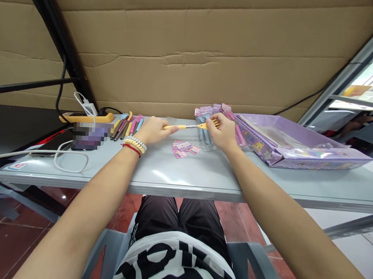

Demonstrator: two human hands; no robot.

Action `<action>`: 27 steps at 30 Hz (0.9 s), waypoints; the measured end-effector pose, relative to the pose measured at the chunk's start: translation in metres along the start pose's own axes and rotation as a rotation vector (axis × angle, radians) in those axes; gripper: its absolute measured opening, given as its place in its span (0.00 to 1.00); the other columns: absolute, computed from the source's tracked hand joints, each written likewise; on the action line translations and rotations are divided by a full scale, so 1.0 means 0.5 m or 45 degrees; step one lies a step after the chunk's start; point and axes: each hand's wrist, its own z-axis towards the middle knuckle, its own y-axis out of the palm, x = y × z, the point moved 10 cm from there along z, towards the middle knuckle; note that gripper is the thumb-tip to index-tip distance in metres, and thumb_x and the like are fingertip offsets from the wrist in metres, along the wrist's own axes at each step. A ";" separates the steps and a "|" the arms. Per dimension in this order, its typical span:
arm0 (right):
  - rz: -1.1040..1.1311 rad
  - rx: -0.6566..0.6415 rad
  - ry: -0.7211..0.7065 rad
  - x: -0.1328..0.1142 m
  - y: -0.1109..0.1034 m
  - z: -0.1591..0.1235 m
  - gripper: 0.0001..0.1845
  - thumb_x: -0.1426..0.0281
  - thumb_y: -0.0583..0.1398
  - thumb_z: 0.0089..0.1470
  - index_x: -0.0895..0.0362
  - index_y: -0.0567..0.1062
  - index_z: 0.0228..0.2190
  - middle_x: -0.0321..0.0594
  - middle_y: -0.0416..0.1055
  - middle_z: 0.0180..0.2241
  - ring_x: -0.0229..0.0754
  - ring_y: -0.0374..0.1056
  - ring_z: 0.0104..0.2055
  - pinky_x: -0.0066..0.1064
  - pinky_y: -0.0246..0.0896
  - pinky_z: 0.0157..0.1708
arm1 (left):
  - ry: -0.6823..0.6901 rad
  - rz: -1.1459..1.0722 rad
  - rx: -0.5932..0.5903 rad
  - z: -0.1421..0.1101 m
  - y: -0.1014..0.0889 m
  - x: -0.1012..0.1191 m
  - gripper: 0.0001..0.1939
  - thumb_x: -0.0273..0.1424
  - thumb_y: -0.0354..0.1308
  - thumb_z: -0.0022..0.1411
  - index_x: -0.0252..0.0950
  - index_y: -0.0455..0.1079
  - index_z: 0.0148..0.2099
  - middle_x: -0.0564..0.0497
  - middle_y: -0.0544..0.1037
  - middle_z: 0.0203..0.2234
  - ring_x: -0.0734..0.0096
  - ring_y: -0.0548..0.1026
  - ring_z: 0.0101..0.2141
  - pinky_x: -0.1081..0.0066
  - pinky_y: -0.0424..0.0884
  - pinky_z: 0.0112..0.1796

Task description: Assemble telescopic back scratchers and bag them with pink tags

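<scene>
Both hands hold a yellow back scratcher [182, 127] level above the table, with a short metal rod showing between its handle and head. My left hand [153, 130] is closed around the handle end. My right hand [221, 131] pinches the other end, where yellow claw-like prongs show beside the fingers. Below lie several small pink and purple cards [184, 147]. Behind and under my right hand are packed blue scratchers [204, 134] in clear plastic and pink ones [240, 136]. Left of my left hand rests a pile of loose scratchers [126, 126] in brown, yellow, pink and blue.
A purple open box [307, 158] with plastic bags inside stands at the right. To the left are a white cable [69, 170], a charger [90, 107] and a yellow-edged dark object [90, 118]. Cardboard [191, 44] walls the back of the grey table [187, 177].
</scene>
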 end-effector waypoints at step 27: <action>-0.083 -0.069 0.009 0.000 0.001 -0.001 0.08 0.66 0.57 0.47 0.57 0.67 0.22 0.35 0.64 0.18 0.37 0.57 0.21 0.28 0.50 0.23 | -0.005 -0.046 -0.089 -0.002 0.011 0.007 0.28 0.52 0.48 0.59 0.36 0.52 0.19 0.56 0.55 0.14 0.78 0.51 0.19 0.69 0.44 0.24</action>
